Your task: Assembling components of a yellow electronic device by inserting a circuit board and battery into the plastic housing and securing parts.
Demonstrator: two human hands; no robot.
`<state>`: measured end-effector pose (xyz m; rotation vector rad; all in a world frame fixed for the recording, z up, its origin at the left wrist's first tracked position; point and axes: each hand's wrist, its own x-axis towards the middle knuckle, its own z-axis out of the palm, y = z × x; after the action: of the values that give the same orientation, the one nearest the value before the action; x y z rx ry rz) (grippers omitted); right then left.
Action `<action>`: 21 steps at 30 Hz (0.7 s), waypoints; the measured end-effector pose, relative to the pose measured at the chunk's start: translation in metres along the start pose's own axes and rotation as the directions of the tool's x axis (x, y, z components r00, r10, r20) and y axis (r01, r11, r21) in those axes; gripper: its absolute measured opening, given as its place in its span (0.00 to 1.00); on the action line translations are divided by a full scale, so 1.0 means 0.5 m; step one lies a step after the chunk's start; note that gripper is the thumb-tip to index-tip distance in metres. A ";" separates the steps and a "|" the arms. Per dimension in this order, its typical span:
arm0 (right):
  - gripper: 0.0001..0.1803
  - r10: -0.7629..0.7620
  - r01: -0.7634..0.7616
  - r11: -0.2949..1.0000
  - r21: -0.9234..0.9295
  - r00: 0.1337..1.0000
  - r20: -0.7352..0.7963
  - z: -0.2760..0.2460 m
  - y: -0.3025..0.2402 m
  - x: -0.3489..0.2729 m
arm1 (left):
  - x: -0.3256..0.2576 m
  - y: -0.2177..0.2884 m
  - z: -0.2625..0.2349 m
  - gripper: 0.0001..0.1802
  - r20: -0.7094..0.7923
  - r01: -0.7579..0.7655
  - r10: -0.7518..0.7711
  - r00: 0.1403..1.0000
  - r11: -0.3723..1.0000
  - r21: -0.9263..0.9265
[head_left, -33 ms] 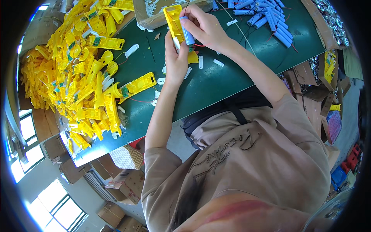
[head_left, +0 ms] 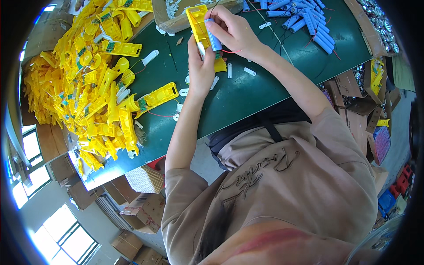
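My left hand (head_left: 202,70) is closed round the lower part of a yellow plastic housing (head_left: 197,22), which is held tilted with its open inner side showing. In my right hand (head_left: 236,32) is a blue cylindrical battery (head_left: 214,39), pinched between thumb and fingers along the housing's right side. A red wire (head_left: 231,51) trails from the battery's lower end. Whether the battery sits inside the housing or only beside it, I cannot tell. A small white piece shows by my left fingertips. Under the hands, another yellow part (head_left: 220,65) is partly hidden.
Yellow housings with wires and green boards pile up on the left (head_left: 88,88). Blue batteries (head_left: 304,20) lie at the far right. A cardboard box (head_left: 176,20) of small white parts stands at the back. Loose white strips (head_left: 229,70) lie on the green table (head_left: 247,97).
The red wire now reaches further right below my right hand. The housing has shifted very slightly; both hands keep their hold.
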<state>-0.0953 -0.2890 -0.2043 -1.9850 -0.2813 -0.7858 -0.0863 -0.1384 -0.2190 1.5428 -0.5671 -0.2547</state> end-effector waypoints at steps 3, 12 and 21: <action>0.13 -0.003 0.003 1.000 0.000 1.000 0.027 -0.001 -0.010 -0.002 | -0.004 0.031 0.009 0.24 -0.006 0.111 -0.115 0.993 0.975 -0.190; 0.10 -0.117 0.074 0.952 -0.297 0.985 -0.129 0.022 -0.002 -0.005 | -0.004 -0.001 0.011 0.23 0.014 -0.030 0.030 0.999 0.999 0.036; 0.08 -0.106 0.063 0.965 -0.255 0.981 -0.160 0.034 0.004 -0.006 | -0.007 0.015 0.016 0.24 0.016 0.007 -0.008 1.000 0.999 0.051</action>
<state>-0.0896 -0.2752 -0.2133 -2.1319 -0.1721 -1.0870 -0.0946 -0.1434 -0.2126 1.5940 -0.5848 -0.2605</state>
